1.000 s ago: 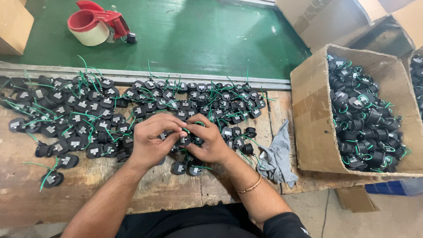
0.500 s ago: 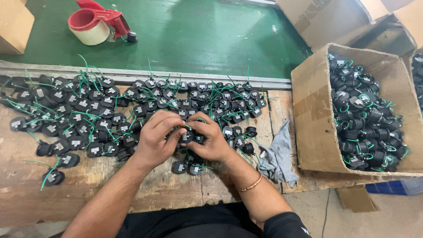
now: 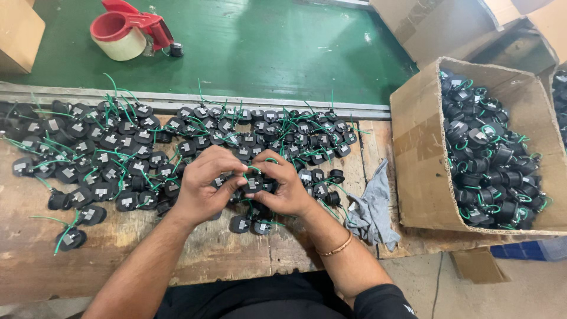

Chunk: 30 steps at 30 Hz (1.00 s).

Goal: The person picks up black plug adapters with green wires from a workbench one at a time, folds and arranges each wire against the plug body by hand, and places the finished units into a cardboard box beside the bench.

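Over a worn wooden bench (image 3: 236, 260): left hand (image 3: 204, 189) and right hand (image 3: 282, 186) pinching one small black part (image 3: 254, 183); risk of snagging its green wire (image 3: 251, 171) on neighbouring pieces.

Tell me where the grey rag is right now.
In the head view, the grey rag lies on the wooden bench, right of the right hand, against the cardboard box.
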{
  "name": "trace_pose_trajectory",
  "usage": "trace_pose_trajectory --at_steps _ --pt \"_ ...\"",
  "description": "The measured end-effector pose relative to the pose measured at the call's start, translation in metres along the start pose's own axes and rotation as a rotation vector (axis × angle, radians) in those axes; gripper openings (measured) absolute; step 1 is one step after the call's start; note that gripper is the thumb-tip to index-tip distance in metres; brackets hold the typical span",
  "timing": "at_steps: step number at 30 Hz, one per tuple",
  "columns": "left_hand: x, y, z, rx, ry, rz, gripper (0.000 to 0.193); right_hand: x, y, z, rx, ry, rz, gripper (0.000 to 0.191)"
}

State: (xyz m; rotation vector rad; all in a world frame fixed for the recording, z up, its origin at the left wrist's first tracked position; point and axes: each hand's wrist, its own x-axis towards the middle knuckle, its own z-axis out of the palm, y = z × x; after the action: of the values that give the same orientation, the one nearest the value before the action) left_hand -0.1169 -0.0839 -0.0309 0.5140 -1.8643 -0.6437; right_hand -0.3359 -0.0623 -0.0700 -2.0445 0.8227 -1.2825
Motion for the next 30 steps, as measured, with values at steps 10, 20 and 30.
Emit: trace_pose_trajectory --at_steps 10,20,30 --pt "0.006 0.009 -0.004 0.141 -0.02 0.237 0.028 -0.002 0.002 0.001 0.038 -0.035 -0.001 0.048" --pt "-0.002 0.008 0.005 0.087 0.064 0.058 0.025 -0.001 0.005 0.001 0.021 -0.048 -0.002 0.045" --pt "-0.009 0.004 0.014 0.069 0.119 0.011 0.02 -0.001 0.004 0.003 0.028 -0.024 0.002 0.046"
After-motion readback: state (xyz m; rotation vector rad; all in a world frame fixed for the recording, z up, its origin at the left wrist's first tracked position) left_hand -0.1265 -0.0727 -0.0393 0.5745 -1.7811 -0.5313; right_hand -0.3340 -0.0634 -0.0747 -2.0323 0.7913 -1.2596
